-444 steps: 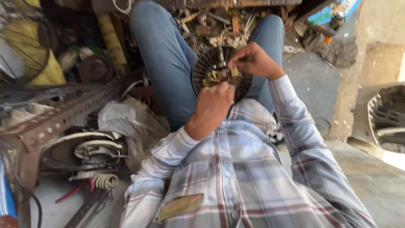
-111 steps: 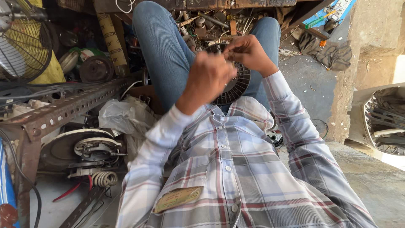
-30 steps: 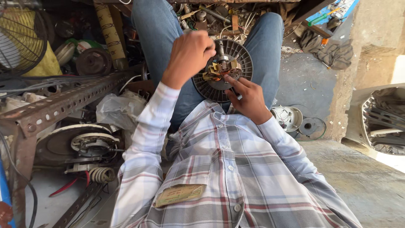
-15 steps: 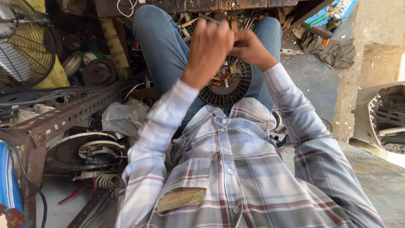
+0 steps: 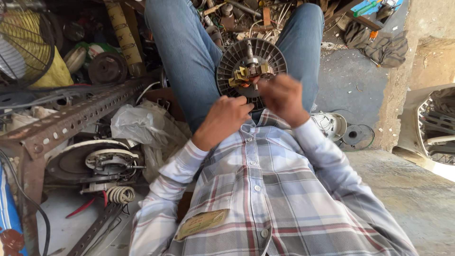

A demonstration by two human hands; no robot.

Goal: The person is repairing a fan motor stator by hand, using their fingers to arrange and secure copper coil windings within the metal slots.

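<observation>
- Motor stator [image 5: 251,66], round and dark with copper windings at its centre, sits between the person's jean-clad knees.
- Left hand [image 5: 226,116] curls loosely just below it; whether its grip holds anything cannot be told.
- Right hand [image 5: 283,97], blurred, touches the stator's lower edge, its grip unclear.
- Crumpled plastic bag [image 5: 137,125] and rusty angle iron [image 5: 71,118] lie to the left.

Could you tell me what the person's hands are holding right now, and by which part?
The right hand has its grip near the centre of the round finned motor part. The left hand is closed just below it; any hold there cannot be told.
</observation>
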